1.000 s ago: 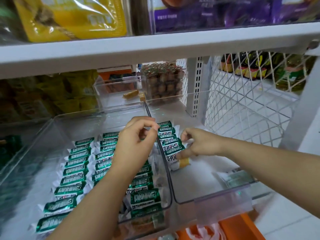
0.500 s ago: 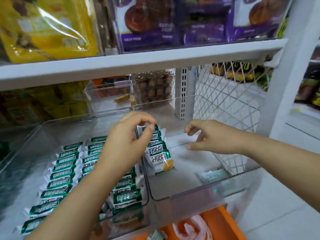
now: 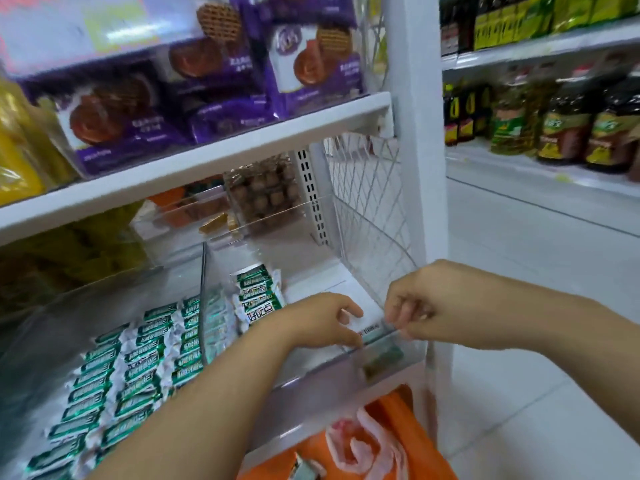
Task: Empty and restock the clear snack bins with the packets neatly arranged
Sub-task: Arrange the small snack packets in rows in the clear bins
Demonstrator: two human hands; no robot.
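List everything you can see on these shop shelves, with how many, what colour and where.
left clear bin: one, clear, lower shelf, left
green packets: many, green-white, rows inside it
right clear bin: one, clear, beside it
stacked packets: few, green-white, its back left
biscuit packs: several, purple, upper shelf
bottles: many, dark, shelves at right
orange container: one, orange, below the bins
left hand: one, curled at right bin's front rim
right hand: one, pinching that rim

Lower shelf [image 3: 266, 446]: two clear bins side by side.
Left bin [image 3: 104, 299]: 8 o'clock, rows of green packets [image 3: 138, 358].
Right bin [image 3: 311, 393]: 5 o'clock, stray packets [image 3: 258, 292] by its left wall.
Behind: small bin [image 3: 180, 216], 11 o'clock; sweets box [image 3: 266, 195], 12.
Upper shelf [image 3: 207, 164]: purple packs [image 3: 311, 64]; yellow packs [image 3: 17, 150], 9.
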